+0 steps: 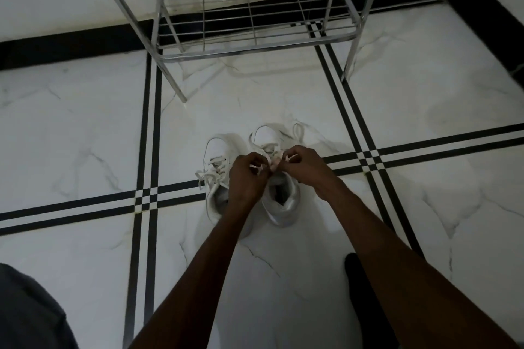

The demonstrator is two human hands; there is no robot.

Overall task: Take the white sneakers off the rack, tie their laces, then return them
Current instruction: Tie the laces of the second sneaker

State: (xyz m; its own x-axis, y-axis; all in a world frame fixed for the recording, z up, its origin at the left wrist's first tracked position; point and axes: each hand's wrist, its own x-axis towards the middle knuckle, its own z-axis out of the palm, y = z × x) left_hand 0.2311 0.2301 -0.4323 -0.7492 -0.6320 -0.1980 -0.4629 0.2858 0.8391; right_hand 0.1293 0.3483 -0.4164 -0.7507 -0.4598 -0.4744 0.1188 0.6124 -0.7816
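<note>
Two white sneakers stand side by side on the marble floor, toes pointing toward the rack. The left sneaker (217, 178) shows a bow of laces on its left side. Over the right sneaker (282, 204) both hands meet. My left hand (246, 178) pinches a lace strand, and my right hand (304, 166) pinches another; the white laces (269, 154) cross between my fingertips. A lace loop (297, 132) trails beside the right sneaker's toe. My hands hide the middle of that shoe.
A chrome wire shoe rack (252, 45) stands against the white wall just beyond the sneakers, its lower shelf bare. Black stripe lines cross the floor tiles. A dark foot (357, 272) shows at lower right, and grey clothing (25, 312) at lower left.
</note>
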